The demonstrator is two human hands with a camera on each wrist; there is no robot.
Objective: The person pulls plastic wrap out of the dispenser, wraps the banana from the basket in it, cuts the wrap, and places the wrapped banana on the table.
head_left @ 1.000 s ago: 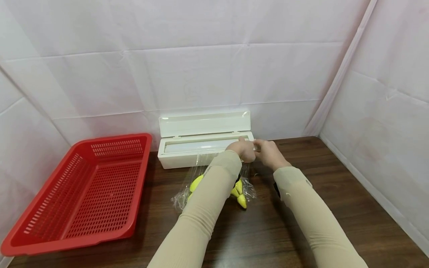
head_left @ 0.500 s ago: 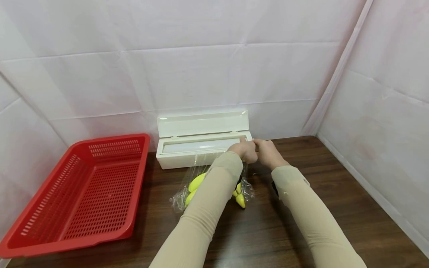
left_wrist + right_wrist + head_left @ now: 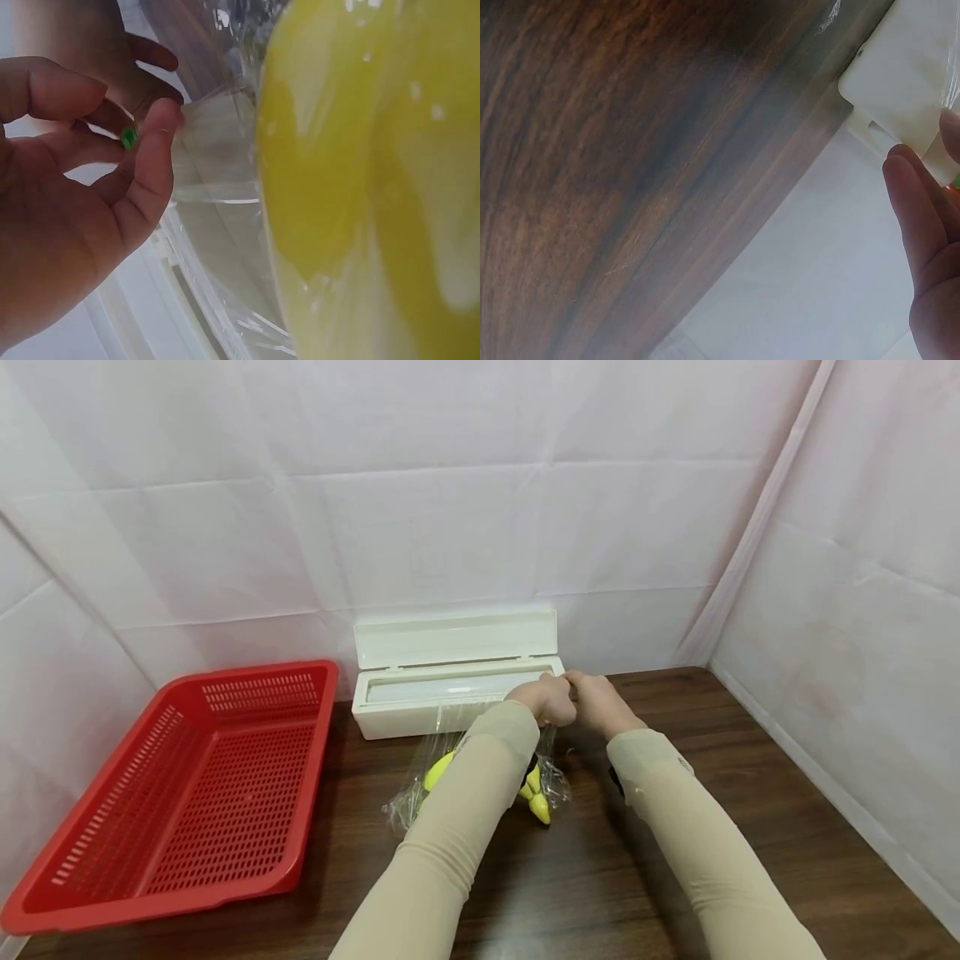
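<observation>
In the head view my left hand and right hand meet at the right end of a white cling film box with its lid raised. My left fingers curl round a small green piece at the box, mostly hidden. My right hand grips the box end, its thumb and fingers on either side of the corner. Clear cling film hangs from the box over yellow bananas, which my left forearm partly covers. The film roll lies inside the box.
A red plastic basket stands at the left on the dark wooden table. White cloth walls rise behind the box and at both sides.
Both hands stay at the box's right end; my left fingers tuck down slightly there. The box, film, bananas and basket keep their places, while the head view shifts a little.
</observation>
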